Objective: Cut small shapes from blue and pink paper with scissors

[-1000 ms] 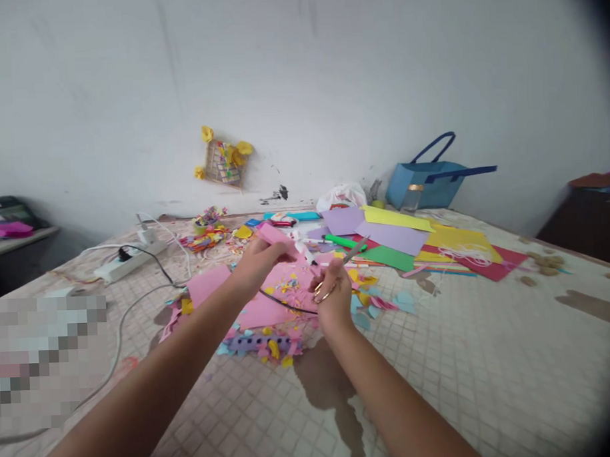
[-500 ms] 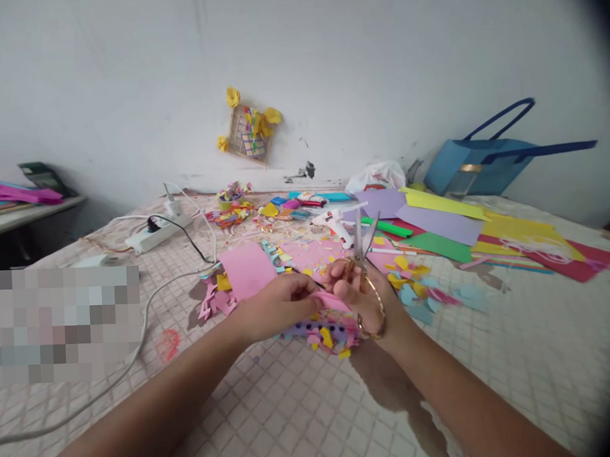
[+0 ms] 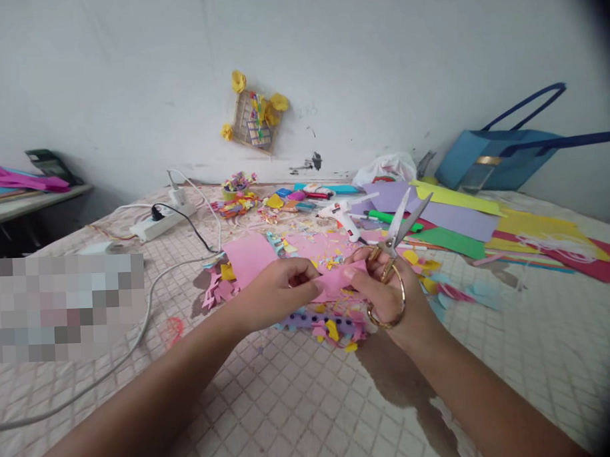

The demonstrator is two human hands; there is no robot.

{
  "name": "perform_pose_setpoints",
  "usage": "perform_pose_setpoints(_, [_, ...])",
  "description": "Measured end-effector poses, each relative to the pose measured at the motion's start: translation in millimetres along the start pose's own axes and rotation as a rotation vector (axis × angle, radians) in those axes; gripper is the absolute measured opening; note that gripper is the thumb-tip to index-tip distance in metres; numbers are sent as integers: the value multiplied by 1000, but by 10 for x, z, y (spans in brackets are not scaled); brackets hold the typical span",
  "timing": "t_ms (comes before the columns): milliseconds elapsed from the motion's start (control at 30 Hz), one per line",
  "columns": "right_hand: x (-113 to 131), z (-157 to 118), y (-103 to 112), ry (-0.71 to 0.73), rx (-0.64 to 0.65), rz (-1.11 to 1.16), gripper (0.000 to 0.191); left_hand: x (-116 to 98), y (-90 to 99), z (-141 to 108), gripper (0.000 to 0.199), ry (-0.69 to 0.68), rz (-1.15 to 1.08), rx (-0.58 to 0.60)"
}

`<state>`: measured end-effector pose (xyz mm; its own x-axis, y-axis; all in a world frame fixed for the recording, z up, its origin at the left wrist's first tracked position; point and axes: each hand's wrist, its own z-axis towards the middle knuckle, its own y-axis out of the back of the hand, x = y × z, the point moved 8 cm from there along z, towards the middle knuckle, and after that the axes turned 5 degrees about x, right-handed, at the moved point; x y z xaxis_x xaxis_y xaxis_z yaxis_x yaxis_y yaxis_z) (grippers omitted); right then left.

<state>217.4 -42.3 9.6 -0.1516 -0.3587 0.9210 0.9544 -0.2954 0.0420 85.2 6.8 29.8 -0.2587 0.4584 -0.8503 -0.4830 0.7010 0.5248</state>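
Note:
A small piece of pink paper (image 3: 333, 281) is stretched between my two hands. My left hand (image 3: 280, 293) pinches its left end between thumb and fingers. The thumb and fingers of my right hand (image 3: 387, 292) grip its right end. Gold-handled scissors (image 3: 398, 228) also hang in my right hand, blades parted and pointing up and away. Just behind my left hand lies a larger pink sheet (image 3: 249, 260). Below the held piece is a purple strip with dark dots (image 3: 313, 319), with pink and yellow scraps around it.
A white glue gun (image 3: 342, 217) lies beyond my right hand. Coloured paper sheets (image 3: 459, 222) spread to the right, before a blue bag (image 3: 493, 158). At the left, a power strip (image 3: 165, 222) trails cables across the tablecloth. A decorated frame (image 3: 256, 120) hangs on the wall.
My hands have moved apart, and the pink paper between them is now opened out flatter. My right hand and the scissors have shifted right, the blades tilting further right. The view has shifted slightly.

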Motion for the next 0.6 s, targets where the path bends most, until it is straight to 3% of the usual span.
perform_pose_setpoints(167, [-7,-13,-67,-24,69,-88,24,-78,97,-37,19,-67,-10,-147])
perform_pose_setpoints(400, [134,-107,-173,-65,221,-586,28,-52,468,-262,14,-186,-213,-603])
perform_pose_setpoints(500, [163,-134,-203,-63,279,-618,26,-43,575,-362,14,-226,-252,-753])
perform_pose_setpoints(600, [185,-159,-272,-64,342,-593,23,-51,586,-394,14,-244,-265,-793])
